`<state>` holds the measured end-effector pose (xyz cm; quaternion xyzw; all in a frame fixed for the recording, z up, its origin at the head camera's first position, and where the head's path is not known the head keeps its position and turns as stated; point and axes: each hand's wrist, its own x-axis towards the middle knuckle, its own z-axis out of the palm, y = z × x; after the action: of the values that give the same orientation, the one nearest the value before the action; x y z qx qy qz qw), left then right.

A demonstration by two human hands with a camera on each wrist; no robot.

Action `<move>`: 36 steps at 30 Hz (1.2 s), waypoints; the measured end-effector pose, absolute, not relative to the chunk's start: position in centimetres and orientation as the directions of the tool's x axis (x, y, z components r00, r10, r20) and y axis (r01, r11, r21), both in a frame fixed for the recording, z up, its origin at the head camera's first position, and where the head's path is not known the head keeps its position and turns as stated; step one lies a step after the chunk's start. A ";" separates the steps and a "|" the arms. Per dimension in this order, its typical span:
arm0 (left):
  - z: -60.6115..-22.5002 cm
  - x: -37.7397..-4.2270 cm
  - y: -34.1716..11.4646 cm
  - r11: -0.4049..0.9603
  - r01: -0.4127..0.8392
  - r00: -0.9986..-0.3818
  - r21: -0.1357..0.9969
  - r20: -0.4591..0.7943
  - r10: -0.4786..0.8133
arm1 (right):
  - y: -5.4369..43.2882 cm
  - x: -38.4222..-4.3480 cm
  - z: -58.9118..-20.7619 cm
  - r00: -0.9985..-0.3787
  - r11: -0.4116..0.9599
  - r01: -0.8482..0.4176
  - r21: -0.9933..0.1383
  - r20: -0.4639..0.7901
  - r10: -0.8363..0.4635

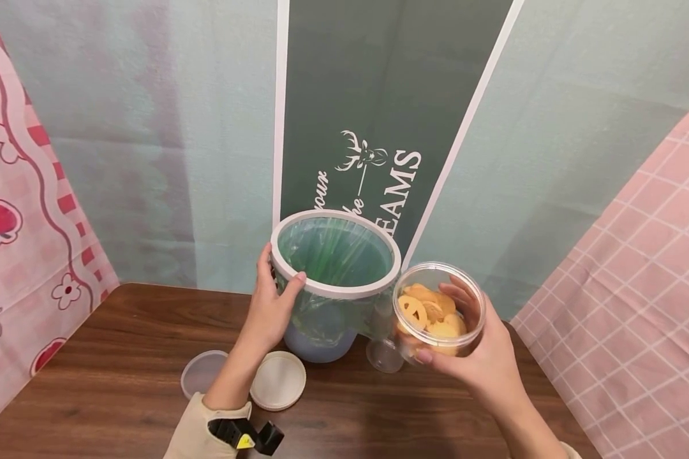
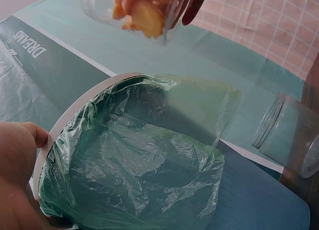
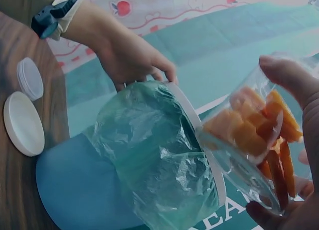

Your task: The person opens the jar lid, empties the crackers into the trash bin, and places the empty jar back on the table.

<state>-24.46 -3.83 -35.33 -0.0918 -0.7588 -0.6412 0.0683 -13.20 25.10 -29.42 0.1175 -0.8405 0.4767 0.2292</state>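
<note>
A blue trash bin (image 1: 320,347) stands on the table with a white rim ring (image 1: 344,292) and a thin green plastic bag (image 2: 144,162) lining it, the bag's edge folded over outside. My left hand (image 1: 272,312) grips the rim on its left side, thumb over the ring. In my right hand (image 1: 490,357) I hold a clear plastic jar (image 1: 475,290), tipped with its lidless mouth towards the bin and close to its right rim. Round yellow-orange cookies (image 1: 430,312), one with a cut-out face, lie inside the jar. The right wrist view shows them resting against its wall.
A second clear jar (image 1: 386,357) stands on the table just right of the bin. Two round lids lie in front: a translucent lid (image 1: 201,373) and a cream lid (image 1: 278,381). Behind the brown table (image 1: 149,344) hang a green cloth (image 1: 229,159) and pink cloths at both sides.
</note>
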 end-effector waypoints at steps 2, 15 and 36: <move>-35.3 -24.4 -3.8 0.160 0.227 -0.974 0.961 0.222 0.054 | 25.1 -13.5 -29.0 -0.869 0.578 -0.374 -0.725 0.491 0.053; -35.4 -24.8 -3.2 0.155 0.216 -0.976 0.964 0.215 0.024 | 26.3 -16.6 -26.7 -0.856 0.745 -0.280 -0.606 0.509 0.092; -35.5 -24.8 -3.1 0.147 0.231 -0.972 0.962 0.236 -0.014 | 25.8 -23.3 -24.8 -0.853 0.878 -0.225 -0.423 0.520 0.032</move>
<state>-24.84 -3.10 -35.47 -0.0723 -0.7515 -0.6490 0.0943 -23.32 25.78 -24.77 0.0519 -0.9318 0.2418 0.2658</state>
